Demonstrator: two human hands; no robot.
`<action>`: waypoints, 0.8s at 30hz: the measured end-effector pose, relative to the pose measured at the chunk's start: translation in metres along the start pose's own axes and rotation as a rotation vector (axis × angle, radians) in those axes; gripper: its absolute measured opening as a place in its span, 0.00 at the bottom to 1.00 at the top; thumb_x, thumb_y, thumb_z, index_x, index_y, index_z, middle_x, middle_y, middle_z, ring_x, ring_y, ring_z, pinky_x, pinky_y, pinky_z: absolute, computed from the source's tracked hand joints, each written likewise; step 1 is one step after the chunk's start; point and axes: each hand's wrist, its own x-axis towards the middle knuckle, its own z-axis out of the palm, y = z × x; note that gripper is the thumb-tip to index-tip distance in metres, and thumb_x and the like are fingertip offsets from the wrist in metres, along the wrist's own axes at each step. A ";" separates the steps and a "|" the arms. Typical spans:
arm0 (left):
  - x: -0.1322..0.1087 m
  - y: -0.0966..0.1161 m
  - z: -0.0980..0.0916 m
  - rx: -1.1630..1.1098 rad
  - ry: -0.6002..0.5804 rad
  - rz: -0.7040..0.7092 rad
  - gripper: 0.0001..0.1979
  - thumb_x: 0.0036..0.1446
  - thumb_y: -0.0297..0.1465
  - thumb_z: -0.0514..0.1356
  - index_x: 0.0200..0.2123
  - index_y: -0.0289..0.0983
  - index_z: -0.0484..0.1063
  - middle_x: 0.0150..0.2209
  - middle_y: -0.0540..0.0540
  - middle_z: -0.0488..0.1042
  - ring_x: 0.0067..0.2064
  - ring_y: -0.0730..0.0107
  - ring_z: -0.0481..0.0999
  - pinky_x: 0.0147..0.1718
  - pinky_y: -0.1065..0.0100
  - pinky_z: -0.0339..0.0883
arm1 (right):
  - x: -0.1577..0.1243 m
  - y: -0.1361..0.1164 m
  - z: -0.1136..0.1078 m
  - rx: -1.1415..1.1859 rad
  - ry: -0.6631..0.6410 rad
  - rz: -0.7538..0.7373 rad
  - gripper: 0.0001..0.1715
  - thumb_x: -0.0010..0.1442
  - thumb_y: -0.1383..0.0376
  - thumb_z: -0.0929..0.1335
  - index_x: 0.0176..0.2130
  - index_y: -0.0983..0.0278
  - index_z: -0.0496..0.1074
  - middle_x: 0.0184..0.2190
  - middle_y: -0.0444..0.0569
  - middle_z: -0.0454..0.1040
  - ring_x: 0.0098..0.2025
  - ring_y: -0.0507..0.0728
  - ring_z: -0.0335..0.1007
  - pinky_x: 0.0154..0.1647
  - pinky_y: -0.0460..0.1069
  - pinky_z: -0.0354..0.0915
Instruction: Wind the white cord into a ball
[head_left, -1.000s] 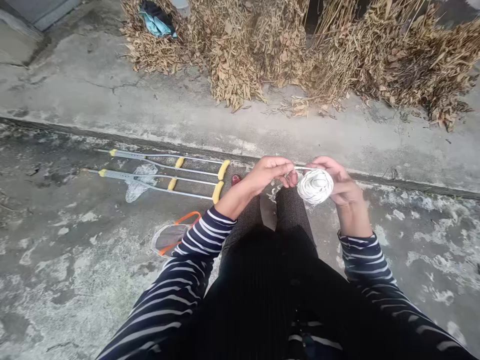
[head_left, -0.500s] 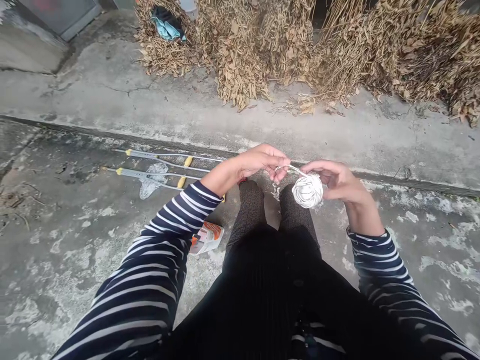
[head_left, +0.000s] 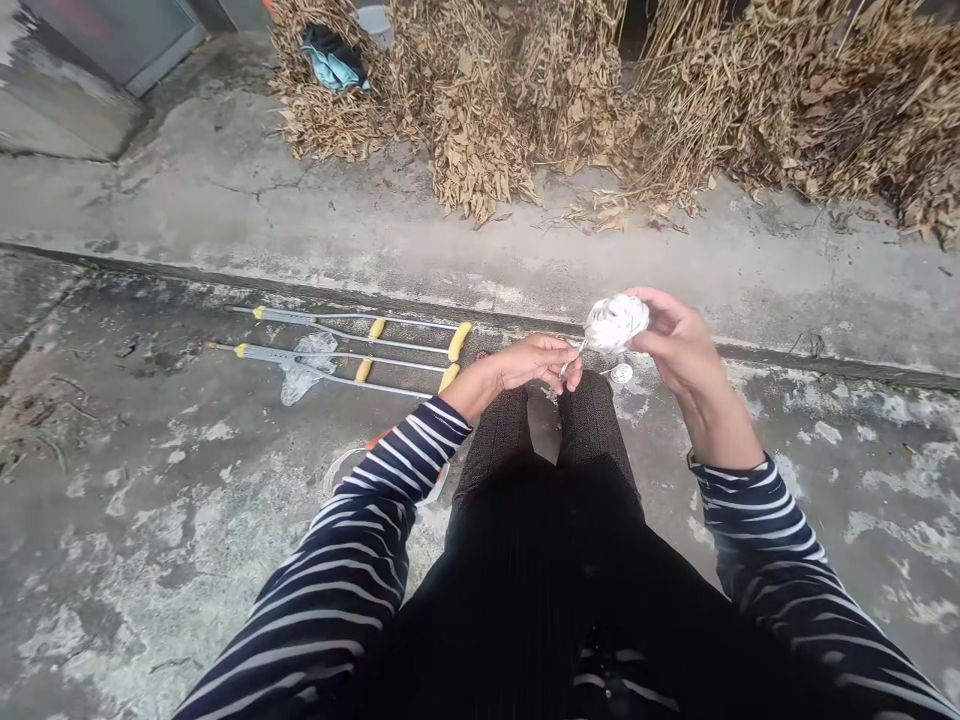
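Observation:
My right hand (head_left: 670, 338) grips a ball of white cord (head_left: 616, 322) from its right side, with the thumb below and the fingers above. Just to the left and a little lower, my left hand (head_left: 536, 363) pinches a strand of the cord that runs down from the ball. Both hands are in front of my knees. Below the ball, a small white coil (head_left: 621, 373) shows beside my right knee; whether it joins the cord I cannot tell.
A pair of crutches (head_left: 352, 355) with yellow pads lies on the concrete at the left, over a clear plastic bag (head_left: 307, 368). A white and orange container (head_left: 439, 487) is partly behind my left sleeve. Dried plants (head_left: 487, 120) line the raised ledge (head_left: 360, 240).
The ball has risen and tilted in my right hand. My left hand has moved slightly down, its strand now running below the ball. The crutches' yellow top pads have come into view.

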 end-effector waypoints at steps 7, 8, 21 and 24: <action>-0.003 -0.012 -0.008 -0.063 0.052 0.001 0.25 0.54 0.50 0.72 0.34 0.30 0.77 0.39 0.36 0.82 0.37 0.65 0.82 0.34 0.67 0.76 | 0.007 -0.009 0.001 0.116 0.108 0.060 0.26 0.38 0.71 0.78 0.40 0.59 0.78 0.37 0.44 0.81 0.34 0.56 0.76 0.30 0.53 0.79; 0.000 -0.012 -0.011 -0.024 0.090 0.011 0.25 0.54 0.50 0.72 0.35 0.30 0.78 0.42 0.34 0.82 0.41 0.62 0.83 0.37 0.66 0.77 | 0.007 -0.011 0.002 0.133 0.102 0.057 0.26 0.38 0.71 0.78 0.40 0.59 0.78 0.36 0.44 0.81 0.33 0.56 0.76 0.29 0.53 0.79; 0.039 0.010 0.041 0.119 0.641 0.490 0.11 0.57 0.35 0.69 0.39 0.34 0.78 0.34 0.45 0.83 0.35 0.69 0.81 0.35 0.69 0.76 | 0.022 -0.007 0.028 0.038 0.107 0.019 0.29 0.41 0.64 0.78 0.45 0.59 0.74 0.44 0.48 0.81 0.41 0.59 0.79 0.36 0.54 0.80; 0.030 0.013 0.043 0.152 0.575 0.439 0.12 0.62 0.38 0.65 0.34 0.33 0.77 0.24 0.50 0.76 0.23 0.76 0.73 0.24 0.73 0.68 | 0.027 -0.006 0.024 0.018 0.159 -0.041 0.28 0.44 0.64 0.78 0.46 0.59 0.75 0.47 0.49 0.81 0.45 0.62 0.80 0.39 0.57 0.81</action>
